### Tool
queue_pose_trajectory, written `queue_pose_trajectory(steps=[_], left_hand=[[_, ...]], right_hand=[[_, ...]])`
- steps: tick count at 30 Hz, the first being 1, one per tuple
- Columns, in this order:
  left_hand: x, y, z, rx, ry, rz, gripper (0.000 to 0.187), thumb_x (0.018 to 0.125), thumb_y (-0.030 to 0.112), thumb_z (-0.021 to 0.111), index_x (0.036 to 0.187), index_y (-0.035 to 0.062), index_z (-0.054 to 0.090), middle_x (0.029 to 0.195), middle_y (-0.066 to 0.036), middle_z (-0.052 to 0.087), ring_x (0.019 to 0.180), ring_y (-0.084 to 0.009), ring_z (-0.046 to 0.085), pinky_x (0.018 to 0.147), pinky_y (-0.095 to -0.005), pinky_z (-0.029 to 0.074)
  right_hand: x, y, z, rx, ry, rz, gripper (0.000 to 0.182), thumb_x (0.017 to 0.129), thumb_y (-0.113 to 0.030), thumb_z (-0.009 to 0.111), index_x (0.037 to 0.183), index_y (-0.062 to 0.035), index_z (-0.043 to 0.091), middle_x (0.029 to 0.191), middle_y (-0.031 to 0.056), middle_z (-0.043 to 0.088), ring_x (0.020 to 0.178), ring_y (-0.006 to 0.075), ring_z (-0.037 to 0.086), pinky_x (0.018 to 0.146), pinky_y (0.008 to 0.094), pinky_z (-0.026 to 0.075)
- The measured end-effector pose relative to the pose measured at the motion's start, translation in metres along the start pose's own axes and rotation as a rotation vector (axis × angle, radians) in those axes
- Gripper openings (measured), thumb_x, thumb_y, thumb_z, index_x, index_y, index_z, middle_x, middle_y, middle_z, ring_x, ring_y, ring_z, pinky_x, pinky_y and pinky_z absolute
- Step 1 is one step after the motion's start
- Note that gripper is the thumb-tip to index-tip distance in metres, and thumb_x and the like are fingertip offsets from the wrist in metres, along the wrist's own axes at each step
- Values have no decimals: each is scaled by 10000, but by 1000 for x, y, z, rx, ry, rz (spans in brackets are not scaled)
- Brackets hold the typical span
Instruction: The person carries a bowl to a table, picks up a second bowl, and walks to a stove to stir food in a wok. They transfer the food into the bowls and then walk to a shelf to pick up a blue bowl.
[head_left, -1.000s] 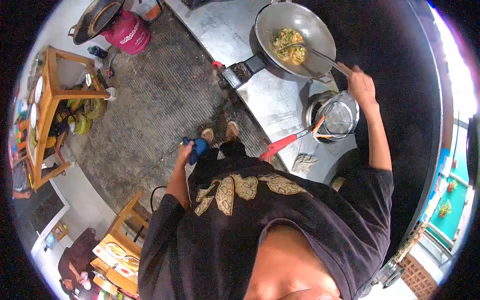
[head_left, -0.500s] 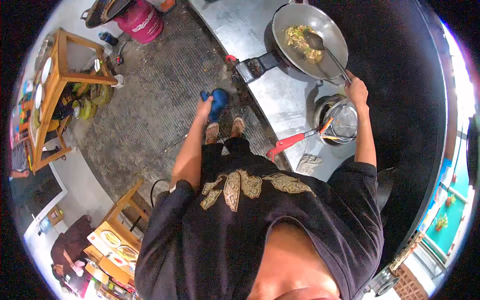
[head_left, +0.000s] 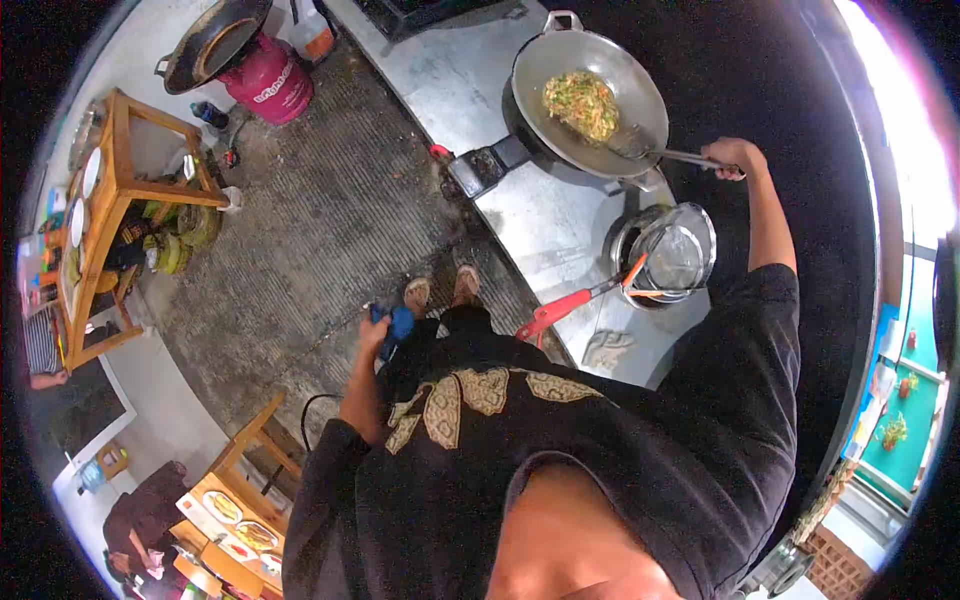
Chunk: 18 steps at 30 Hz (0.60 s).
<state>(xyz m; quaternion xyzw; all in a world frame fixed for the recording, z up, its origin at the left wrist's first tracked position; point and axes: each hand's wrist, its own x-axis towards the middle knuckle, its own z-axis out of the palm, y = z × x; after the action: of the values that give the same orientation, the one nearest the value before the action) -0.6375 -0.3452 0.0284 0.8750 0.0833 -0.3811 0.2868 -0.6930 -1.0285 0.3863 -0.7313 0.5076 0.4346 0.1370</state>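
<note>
My right hand (head_left: 735,157) is closed around the handle of a metal wok spatula (head_left: 690,157). The spatula's blade rests inside a large wok (head_left: 640,100), at the near edge of a heap of chopped, fried-looking food (head_left: 582,107). That wok sits over a burner (head_left: 482,172) on the metal counter. Low on the left, beside my legs, my left hand (head_left: 374,330) grips a bunched blue cloth (head_left: 398,325).
A pot (head_left: 620,250) with a mesh strainer (head_left: 682,255) stands right of the wok. A red-handled utensil (head_left: 560,310) and a pale cloth (head_left: 607,350) lie nearby. At left are a pink gas cylinder (head_left: 280,90), a wooden table (head_left: 150,190) and other people.
The spatula has slid from the food's middle toward the wok's near right side, and my right hand has moved right. My left hand has drawn back toward my body with the cloth.
</note>
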Motion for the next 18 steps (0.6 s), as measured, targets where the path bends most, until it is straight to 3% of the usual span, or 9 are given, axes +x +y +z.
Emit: queue_pose_trajectory(steps=[2,3,4,5,7,10,13,16,18], left_hand=[[5,-43,-3,-80,28,-82,520,647,289,631,1054,-16,522,931,-166,586,868,-258,564,765,-340,430],[3,-64,-5,-118,40,-128,531,647,298,632,1057,-19,522,938,-171,584,872,-259,564,765,-339,430],[0,-80,-4,-160,52,-176,541,646,308,632,1060,-23,521,945,-177,582,877,-261,564,765,-338,431],[-6,-88,-2,-201,64,-222,553,646,318,632,1063,-27,521,952,-182,580,882,-263,564,765,-338,431],[-16,-90,2,-209,61,-288,539,649,331,626,1043,-25,534,943,-183,586,879,-269,566,767,-346,427],[-29,-88,-2,-152,67,-282,522,654,347,616,1019,-20,550,937,-182,592,872,-278,569,770,-357,423],[-23,-81,4,-29,-15,-153,505,661,361,605,998,-13,558,908,-173,603,838,-282,580,752,-367,428],[-26,-56,3,45,-41,-39,486,658,343,613,984,-14,557,872,-178,609,835,-287,584,745,-366,429],[-40,-22,-3,73,-18,-42,462,661,325,617,973,-12,556,856,-178,612,844,-296,585,735,-363,430]], right_hand=[[51,14,21,59,-108,-200,317,760,-382,476,683,-85,557,538,26,494,424,113,454,355,266,377],[30,-7,44,-1,46,-230,304,762,-363,522,748,-67,589,561,34,506,420,120,459,373,271,388],[30,-17,64,-74,162,-320,304,733,-306,588,828,-18,604,636,90,575,509,188,549,473,321,447],[62,-14,94,-79,572,-714,321,714,-250,606,893,15,597,743,172,612,683,291,603,617,364,464],[102,-32,127,-108,722,-689,295,693,-156,598,928,21,586,846,243,576,848,383,543,719,400,436],[143,-48,152,19,790,-730,275,727,-179,595,910,27,592,754,211,598,701,322,596,606,377,454],[50,-68,136,434,433,-499,256,787,-236,566,881,-1,602,594,87,555,489,166,525,428,302,395],[57,-47,137,787,248,-607,250,836,-285,519,825,-48,598,535,-27,446,431,46,375,353,222,280],[48,-33,132,977,178,-599,257,831,-284,507,726,-57,567,507,-22,452,385,68,371,350,228,296]])
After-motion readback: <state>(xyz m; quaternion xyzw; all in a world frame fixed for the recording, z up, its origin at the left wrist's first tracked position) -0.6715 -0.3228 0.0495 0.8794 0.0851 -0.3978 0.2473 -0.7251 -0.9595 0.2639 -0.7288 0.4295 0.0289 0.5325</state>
